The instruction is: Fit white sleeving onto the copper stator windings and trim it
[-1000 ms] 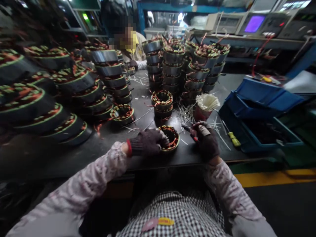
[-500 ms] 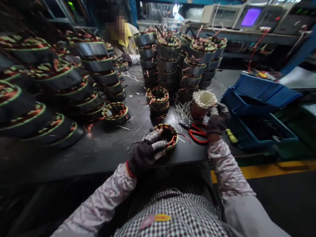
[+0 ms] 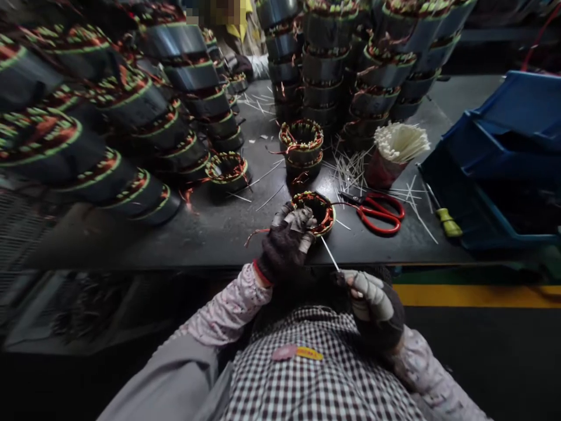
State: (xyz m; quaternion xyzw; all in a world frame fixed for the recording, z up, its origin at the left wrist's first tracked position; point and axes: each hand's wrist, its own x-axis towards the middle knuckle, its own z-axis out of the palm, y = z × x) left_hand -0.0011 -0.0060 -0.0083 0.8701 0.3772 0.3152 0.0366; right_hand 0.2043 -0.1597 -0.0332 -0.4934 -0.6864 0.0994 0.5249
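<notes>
A motor stator with copper windings and a yellow-green rim lies near the table's front edge. My left hand, gloved and with taped fingers, grips its left side; some fingertips are hidden inside the ring. Between the fingers of my right hand is a thin white stick, which points up and left to the stator's lower rim. Whether the tip touches the rim I cannot tell. Red-handled scissors lie right of the stator, and behind them stands a red cup packed with white sticks.
Tall stacks of stators rise at the left and back. Two more stators stand stacked mid-table, with a single one to their left. Loose white sticks litter the table. Blue bins and a yellow-handled screwdriver are at the right.
My right hand has left the cup and come down to the table's front edge with a white stick. My left hand stays on the stator, its fingers curled further in. The view tilts lower.
</notes>
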